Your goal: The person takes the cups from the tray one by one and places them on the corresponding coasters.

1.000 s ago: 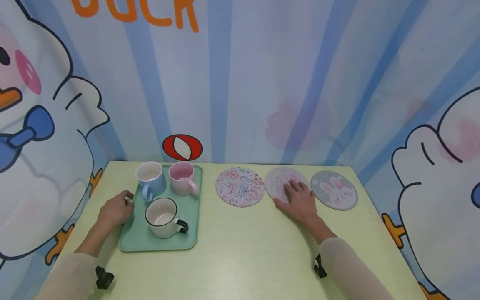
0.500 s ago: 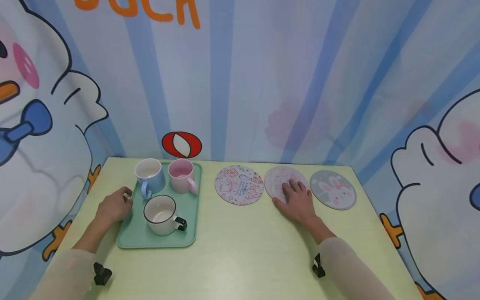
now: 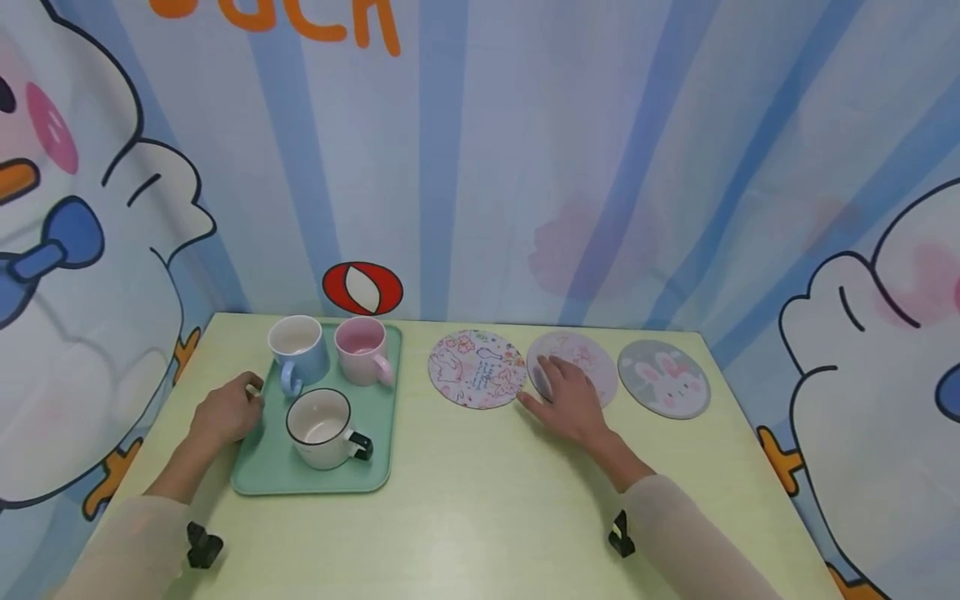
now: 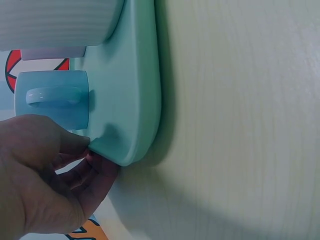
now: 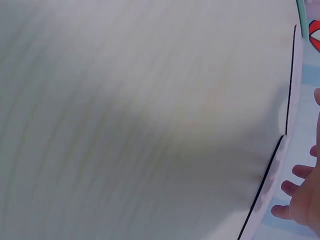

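Note:
My left hand [image 3: 227, 410] pinches the left rim of a mint-green tray [image 3: 258, 473], thumb on top and fingers at the underside in the left wrist view. The tray bears a blue mug [image 3: 309, 368] and a pink mug [image 3: 358, 368] at the back, and a white mug [image 3: 321, 452] with a dark rim and black-tipped handle in front. My right hand [image 3: 570, 404] reaches over the left part of a pale pink round mat [image 3: 598, 371], fingers extended. In the right wrist view that hand [image 5: 306, 202] shows only partly, its fingers spread above the mats' edges.
Left of the pink mat lies a round floral mat [image 3: 477, 370]; on its right is a grey rabbit mat [image 3: 663, 380]. All lie along the back of the pale yellow table [image 3: 480, 508]. A blue-striped cartoon curtain [image 3: 495, 167] hangs behind.
My right hand has slid left across the pink mat, from its middle toward the floral mat. The left hand keeps its hold on the tray, and the mugs stay put.

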A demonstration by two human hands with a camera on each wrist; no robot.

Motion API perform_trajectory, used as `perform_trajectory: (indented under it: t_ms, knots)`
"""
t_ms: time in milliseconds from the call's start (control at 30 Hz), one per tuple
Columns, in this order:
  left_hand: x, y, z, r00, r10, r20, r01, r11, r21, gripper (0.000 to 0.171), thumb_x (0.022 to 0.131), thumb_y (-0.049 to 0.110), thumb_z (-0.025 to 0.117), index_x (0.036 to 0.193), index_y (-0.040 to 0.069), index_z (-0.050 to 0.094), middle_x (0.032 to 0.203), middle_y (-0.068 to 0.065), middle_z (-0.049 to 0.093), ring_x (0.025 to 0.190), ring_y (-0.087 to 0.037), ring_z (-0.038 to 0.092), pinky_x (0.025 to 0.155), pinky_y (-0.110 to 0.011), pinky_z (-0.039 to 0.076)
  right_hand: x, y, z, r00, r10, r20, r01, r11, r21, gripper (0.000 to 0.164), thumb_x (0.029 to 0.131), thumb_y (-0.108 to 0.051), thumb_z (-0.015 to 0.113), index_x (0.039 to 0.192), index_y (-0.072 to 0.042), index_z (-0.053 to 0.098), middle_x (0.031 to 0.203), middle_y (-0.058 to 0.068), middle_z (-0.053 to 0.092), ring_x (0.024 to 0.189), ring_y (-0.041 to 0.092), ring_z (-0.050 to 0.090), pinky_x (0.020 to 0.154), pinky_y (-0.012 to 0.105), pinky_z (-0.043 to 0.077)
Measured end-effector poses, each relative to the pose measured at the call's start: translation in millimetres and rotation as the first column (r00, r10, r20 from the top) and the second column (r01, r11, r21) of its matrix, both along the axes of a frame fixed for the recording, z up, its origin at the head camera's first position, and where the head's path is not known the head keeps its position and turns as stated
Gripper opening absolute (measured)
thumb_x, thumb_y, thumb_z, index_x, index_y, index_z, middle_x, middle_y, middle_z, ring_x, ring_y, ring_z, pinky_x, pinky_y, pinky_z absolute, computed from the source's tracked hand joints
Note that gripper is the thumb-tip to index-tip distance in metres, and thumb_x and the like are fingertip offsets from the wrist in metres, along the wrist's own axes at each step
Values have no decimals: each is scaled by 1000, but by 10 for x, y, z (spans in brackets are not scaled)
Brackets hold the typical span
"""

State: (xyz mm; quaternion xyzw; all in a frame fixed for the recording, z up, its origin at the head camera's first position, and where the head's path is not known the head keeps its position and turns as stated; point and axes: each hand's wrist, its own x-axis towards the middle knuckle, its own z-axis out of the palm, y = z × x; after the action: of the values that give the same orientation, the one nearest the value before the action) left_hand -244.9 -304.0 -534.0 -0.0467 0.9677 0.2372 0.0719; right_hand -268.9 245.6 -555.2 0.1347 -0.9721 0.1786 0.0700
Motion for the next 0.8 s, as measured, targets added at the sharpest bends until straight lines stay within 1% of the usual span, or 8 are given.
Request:
perform_trajectory:
  t_ms: [133,267,367,567,800]
  knots:
    - [10,16,1,1000,7,1,-7,1000,1,33,105,11,48,130,-10,51,105,-28,65,87,-39,64,75,-54,50,22,-152,62,998,56,-4,-56,998,-18,84,97,-55,68,159,-4,45,158,24,46,145,46,43,115,67,34]
    - [14,28,1,1000,8,-5,-8,1000,1,33,105,12,47,130,-10,52,106,-28,65,87,-39,64,76,-54,50,38,-299,105,992,126,-30,-126,992,-14,84,95,-54,70,157,-3,48,157,24,49,143,46,47,112,65,38]
    - [9,29,-1,1000,8,-9,-8,1000,3,33,105,12,47,131,-10,52,107,-28,65,87,-39,64,75,-54,50,41,-405,119,984,175,-17,-175,984,-12,85,94,-56,69,157,-4,48,158,23,49,143,45,46,113,64,38]
    - [6,22,-3,1000,7,-12,-7,1000,0,33,105,12,47,130,-10,52,105,-27,66,85,-38,64,75,-54,50,106,-643,203,972,234,30,-233,972,-32,84,95,-59,68,158,-8,49,159,19,48,147,41,44,118,59,34]
    - [19,8,5,1000,4,-11,-4,1000,3,33,105,12,48,129,-9,52,103,-26,66,85,-38,64,76,-55,49,199,-876,230,945,327,30,-324,944,-64,85,94,-61,68,159,-10,47,160,15,49,147,37,44,118,57,35]
